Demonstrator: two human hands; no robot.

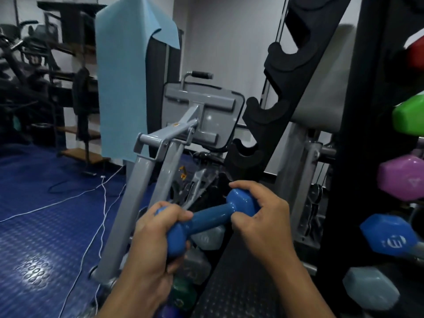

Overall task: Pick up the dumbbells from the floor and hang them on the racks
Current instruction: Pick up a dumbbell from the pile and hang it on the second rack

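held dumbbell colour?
Blue, glossy. The dumbbell shows best in the head view, gripped by left hand and right hand.

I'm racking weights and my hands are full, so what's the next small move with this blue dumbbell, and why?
Probably lift the blue dumbbell up toward the lowest empty hook on the black rack. Left hand and right hand each grip an end, and that cradle sits bare just above it.
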